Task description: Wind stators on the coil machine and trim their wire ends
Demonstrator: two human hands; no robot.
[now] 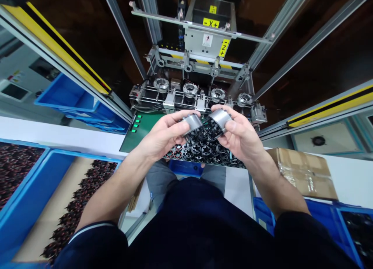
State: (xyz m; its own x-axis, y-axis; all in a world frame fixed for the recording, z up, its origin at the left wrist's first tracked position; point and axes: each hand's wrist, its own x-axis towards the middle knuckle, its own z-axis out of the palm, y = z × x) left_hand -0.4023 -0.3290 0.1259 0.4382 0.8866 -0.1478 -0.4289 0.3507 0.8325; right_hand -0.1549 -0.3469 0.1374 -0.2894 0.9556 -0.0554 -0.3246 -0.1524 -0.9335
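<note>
My left hand grips a silver ring-shaped motor stator. In my right hand sits a second silver stator, tilted toward the first. Both hands are raised side by side, the two stators nearly touching. Just beneath them lies a pile of several black stator parts on the green work plate. Behind the hands stands a machine fixture with a row of round metal nests.
Blue bins with dark wound parts lie at the left, more blue bins at the lower right. A taped cardboard box rests at the right. Yellow-black guard rails and aluminium frame posts flank the machine. Green lit buttons sit on the plate.
</note>
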